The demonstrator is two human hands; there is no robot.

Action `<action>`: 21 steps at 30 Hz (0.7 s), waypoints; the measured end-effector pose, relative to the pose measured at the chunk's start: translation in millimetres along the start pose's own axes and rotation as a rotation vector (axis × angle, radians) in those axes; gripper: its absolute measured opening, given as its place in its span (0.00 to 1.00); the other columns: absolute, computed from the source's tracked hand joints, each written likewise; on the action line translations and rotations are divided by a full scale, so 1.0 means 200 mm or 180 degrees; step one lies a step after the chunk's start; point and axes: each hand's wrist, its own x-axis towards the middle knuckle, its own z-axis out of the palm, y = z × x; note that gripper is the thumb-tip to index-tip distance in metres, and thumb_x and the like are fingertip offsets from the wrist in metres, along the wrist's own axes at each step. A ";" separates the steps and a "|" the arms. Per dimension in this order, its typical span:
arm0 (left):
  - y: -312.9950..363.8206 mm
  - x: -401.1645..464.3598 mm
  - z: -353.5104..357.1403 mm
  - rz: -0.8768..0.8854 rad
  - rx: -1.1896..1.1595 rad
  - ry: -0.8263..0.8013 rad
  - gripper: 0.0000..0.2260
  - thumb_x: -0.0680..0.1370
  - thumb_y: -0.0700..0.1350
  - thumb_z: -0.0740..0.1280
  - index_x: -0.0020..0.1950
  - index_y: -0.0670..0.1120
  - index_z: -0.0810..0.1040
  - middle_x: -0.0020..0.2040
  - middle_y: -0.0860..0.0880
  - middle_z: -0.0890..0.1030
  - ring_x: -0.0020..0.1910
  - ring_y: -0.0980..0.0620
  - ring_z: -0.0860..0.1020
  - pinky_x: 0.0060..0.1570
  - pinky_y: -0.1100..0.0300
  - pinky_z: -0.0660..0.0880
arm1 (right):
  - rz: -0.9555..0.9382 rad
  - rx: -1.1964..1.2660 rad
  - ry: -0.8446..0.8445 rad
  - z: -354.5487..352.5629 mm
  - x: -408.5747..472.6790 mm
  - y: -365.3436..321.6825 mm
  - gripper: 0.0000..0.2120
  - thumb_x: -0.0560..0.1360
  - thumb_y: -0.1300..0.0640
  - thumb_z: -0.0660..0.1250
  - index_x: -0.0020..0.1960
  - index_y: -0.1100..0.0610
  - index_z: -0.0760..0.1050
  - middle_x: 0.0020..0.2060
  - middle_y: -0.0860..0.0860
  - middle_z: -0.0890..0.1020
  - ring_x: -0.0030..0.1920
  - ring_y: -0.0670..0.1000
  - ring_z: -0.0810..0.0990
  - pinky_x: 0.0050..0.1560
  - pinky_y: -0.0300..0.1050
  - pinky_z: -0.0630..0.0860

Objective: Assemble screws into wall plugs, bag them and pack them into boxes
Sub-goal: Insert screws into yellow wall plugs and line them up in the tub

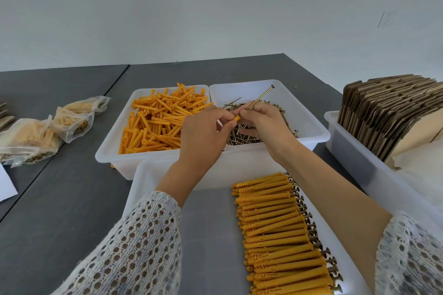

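Observation:
My left hand (203,136) pinches an orange wall plug (236,118), whose open end points toward my right hand (261,124). The right hand pinches a long brass screw (260,98) by its lower end, head up and to the right, tip close to the plug's mouth. Both hands hover over two white bins: the left bin (112,141) holds loose orange plugs (158,124), the right bin (311,124) holds loose screws (242,137). A near white tray (143,179) carries a row of assembled plugs with screws (278,230).
Several filled clear bags (48,127) lie on the grey table at the left. At the right, a white bin (345,143) holds flattened cardboard boxes (388,110). A white paper corner (6,185) sits at the far left edge. Behind the table is a pale wall.

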 end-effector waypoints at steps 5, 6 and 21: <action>0.05 -0.01 0.03 -0.0390 -0.0786 -0.0009 0.03 0.77 0.42 0.71 0.48 0.49 0.84 0.44 0.53 0.83 0.42 0.59 0.77 0.43 0.72 0.69 | -0.0146 0.0068 -0.0034 0.02 -0.03 -0.02 0.08 0.81 0.64 0.59 0.51 0.64 0.77 0.47 0.55 0.83 0.50 0.53 0.84 0.53 0.50 0.82; 0.07 -0.01 0.03 -0.0442 -0.0933 0.0025 0.03 0.77 0.41 0.71 0.48 0.47 0.85 0.45 0.52 0.83 0.42 0.59 0.77 0.44 0.73 0.69 | -0.0212 0.0105 -0.0056 0.02 -0.03 -0.03 0.09 0.81 0.64 0.58 0.53 0.65 0.77 0.49 0.56 0.83 0.52 0.55 0.84 0.52 0.50 0.82; 0.21 0.01 0.05 -0.1253 -0.2437 0.0169 0.07 0.80 0.39 0.67 0.55 0.46 0.83 0.50 0.49 0.85 0.51 0.51 0.83 0.55 0.52 0.79 | -0.0575 -0.0057 -0.0473 0.04 -0.09 -0.15 0.19 0.82 0.63 0.49 0.60 0.62 0.77 0.57 0.59 0.82 0.58 0.59 0.80 0.57 0.52 0.77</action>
